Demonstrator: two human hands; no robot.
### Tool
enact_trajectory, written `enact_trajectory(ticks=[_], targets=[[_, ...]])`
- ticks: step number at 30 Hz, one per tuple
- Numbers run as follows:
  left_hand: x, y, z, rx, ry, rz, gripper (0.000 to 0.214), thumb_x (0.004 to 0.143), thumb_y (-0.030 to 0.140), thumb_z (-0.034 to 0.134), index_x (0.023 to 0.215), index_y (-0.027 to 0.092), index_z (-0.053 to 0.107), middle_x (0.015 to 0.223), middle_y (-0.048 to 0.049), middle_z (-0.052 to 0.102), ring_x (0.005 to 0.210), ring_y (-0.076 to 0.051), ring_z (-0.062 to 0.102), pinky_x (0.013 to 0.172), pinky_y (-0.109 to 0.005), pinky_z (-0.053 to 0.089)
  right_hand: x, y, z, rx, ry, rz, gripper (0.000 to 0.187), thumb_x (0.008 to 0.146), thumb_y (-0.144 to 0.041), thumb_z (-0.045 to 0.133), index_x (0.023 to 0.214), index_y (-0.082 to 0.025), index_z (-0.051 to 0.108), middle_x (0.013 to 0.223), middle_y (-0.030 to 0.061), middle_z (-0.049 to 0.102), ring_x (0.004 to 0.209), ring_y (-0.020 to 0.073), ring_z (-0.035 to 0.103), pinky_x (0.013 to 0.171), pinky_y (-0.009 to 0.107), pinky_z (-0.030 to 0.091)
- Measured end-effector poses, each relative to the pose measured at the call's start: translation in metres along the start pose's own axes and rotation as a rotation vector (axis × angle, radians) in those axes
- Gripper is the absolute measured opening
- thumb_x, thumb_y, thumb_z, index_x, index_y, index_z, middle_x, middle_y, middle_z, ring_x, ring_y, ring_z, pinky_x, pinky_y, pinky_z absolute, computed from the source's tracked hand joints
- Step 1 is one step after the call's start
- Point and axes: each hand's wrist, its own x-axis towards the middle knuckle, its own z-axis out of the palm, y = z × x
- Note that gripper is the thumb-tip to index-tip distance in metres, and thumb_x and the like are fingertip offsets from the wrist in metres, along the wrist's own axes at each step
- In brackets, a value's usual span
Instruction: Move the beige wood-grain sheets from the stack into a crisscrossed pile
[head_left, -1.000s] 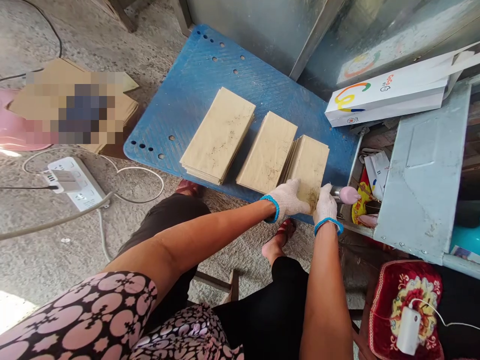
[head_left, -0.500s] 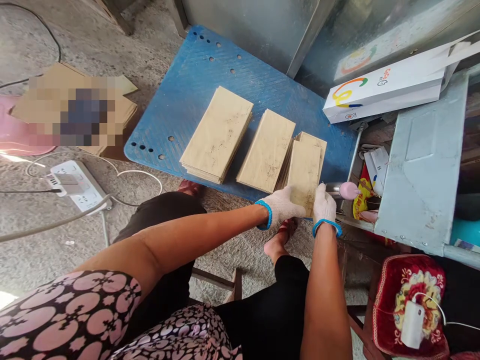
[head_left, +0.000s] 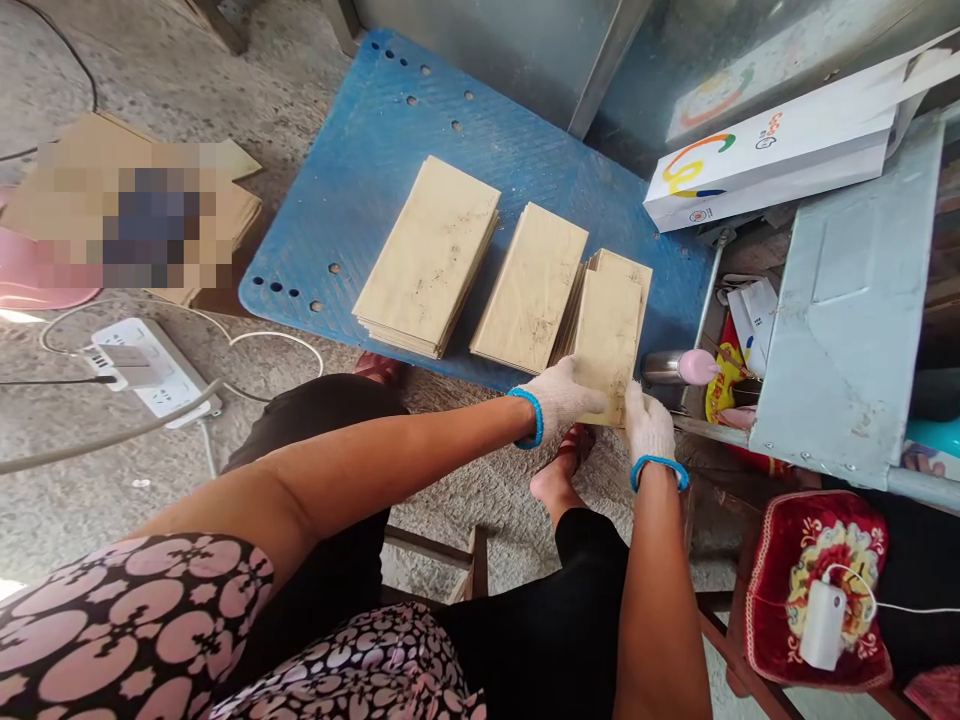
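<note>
Three stacks of thin plywood boards lie side by side on a blue plastic pallet: a left stack [head_left: 427, 260], a middle stack [head_left: 531, 288] and a right stack [head_left: 611, 310]. Dark specks mark their top faces. White knitted gloves with blue cuffs cover both hands. At the left side of the right stack's near end, my left hand [head_left: 561, 398] grips the top plywood board, its fingers partly hidden by the stack. My right hand [head_left: 649, 425] closes against the right edge of that same end, thumb up along the board.
The blue pallet [head_left: 360, 170] carries the stacks. Close by on the right are a metal flask with a pink lid [head_left: 694, 367], a white paper bag [head_left: 780, 165] and a grey metal cabinet [head_left: 840, 330]. A power strip [head_left: 154, 370] with cables lies on the floor at left.
The view has shifted slightly. My right hand has slid a little toward me along the board's edge; my left hand stays at the left side. The stacks look unchanged.
</note>
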Motion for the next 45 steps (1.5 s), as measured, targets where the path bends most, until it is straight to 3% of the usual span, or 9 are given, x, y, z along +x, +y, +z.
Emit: enact_trajectory(ticks=[5,9,15,22,27,31,35,40,45], targets=[[-0.006,-0.007,-0.004,0.12,0.03,-0.098,0.053,0.07,0.027,0.075,0.119,0.014,0.06,0.109,-0.0075,0.071,0.085,-0.018,0.067,0.056,-0.021,0.049,-0.025,-0.008,-0.017,0.116,-0.064,0.061,0.069,0.087,-0.074,0.039,0.087,-0.016,0.075,0.086,0.0143,0.073,0.076,0.0247,0.064,0.067,0.031,0.05],[-0.01,-0.01,-0.01,0.106,-0.082,-0.155,0.037,0.075,0.027,0.07,0.11,0.013,0.065,0.094,-0.0066,0.071,0.07,-0.016,0.063,0.05,-0.023,0.046,-0.043,-0.003,-0.023,0.275,-0.167,0.149,0.062,0.086,-0.07,0.048,0.095,-0.016,0.076,0.088,0.0102,0.073,0.072,0.0231,0.065,0.06,0.03,0.053],[-0.014,-0.006,-0.015,-0.074,-0.17,-0.246,0.018,0.077,0.014,0.065,0.095,0.012,0.067,0.075,-0.0028,0.067,0.053,-0.01,0.053,0.042,-0.021,0.034,-0.047,0.004,-0.019,0.529,-0.26,0.075,0.059,0.085,-0.069,0.054,0.102,-0.016,0.074,0.094,0.0074,0.075,0.087,0.0236,0.069,0.074,0.03,0.056],[-0.035,-0.014,-0.028,-0.035,-0.221,-0.26,0.019,0.069,0.01,0.067,0.087,0.013,0.069,0.075,-0.0031,0.07,0.06,-0.014,0.062,0.048,-0.023,0.043,-0.025,-0.009,-0.006,0.806,-0.107,0.104,0.059,0.083,-0.07,0.058,0.106,-0.016,0.068,0.075,0.0047,0.071,0.057,0.0158,0.063,0.05,0.023,0.049],[-0.047,-0.02,-0.041,0.082,-0.272,-0.258,0.034,0.064,0.01,0.063,0.096,0.015,0.074,0.085,-0.0032,0.073,0.071,-0.017,0.066,0.056,-0.024,0.049,-0.012,-0.021,-0.005,0.973,-0.04,0.125,0.058,0.082,-0.07,0.061,0.105,-0.017,0.064,0.087,0.008,0.072,0.065,0.0164,0.067,0.057,0.026,0.054],[-0.052,-0.02,-0.049,0.254,-0.301,-0.195,0.035,0.064,0.016,0.061,0.096,0.017,0.076,0.077,-0.0003,0.07,0.066,-0.015,0.062,0.052,-0.022,0.044,-0.002,-0.026,-0.008,1.018,-0.093,0.162,0.063,0.089,-0.074,0.042,0.111,-0.019,0.063,0.11,0.0142,0.071,0.097,0.0229,0.07,0.073,0.034,0.058],[-0.06,-0.016,-0.054,0.538,-0.311,-0.08,0.033,0.066,0.027,0.064,0.096,0.024,0.078,0.072,0.0024,0.067,0.065,-0.015,0.059,0.051,-0.022,0.037,-0.002,-0.037,-0.011,1.083,-0.036,0.152,0.053,0.094,-0.066,0.038,0.12,-0.026,0.061,0.12,0.0087,0.069,0.114,0.0215,0.065,0.085,0.035,0.057],[-0.067,-0.013,-0.056,0.735,-0.339,0.096,0.026,0.072,0.037,0.065,0.091,0.025,0.078,0.064,0.0026,0.06,0.06,-0.014,0.053,0.051,-0.023,0.032,-0.01,-0.047,-0.016,0.958,0.051,0.03,0.066,0.088,-0.076,0.034,0.123,-0.026,0.059,0.118,0.009,0.068,0.116,0.0245,0.063,0.084,0.036,0.057],[-0.061,-0.002,-0.053,0.903,-0.293,0.183,0.025,0.075,0.041,0.063,0.088,0.022,0.075,0.071,-0.0018,0.066,0.061,-0.017,0.056,0.05,-0.027,0.03,-0.029,-0.048,-0.018,0.724,0.1,-0.142,0.063,0.089,-0.075,0.028,0.109,-0.026,0.063,0.1,0.0084,0.068,0.107,0.0264,0.063,0.083,0.036,0.055]])
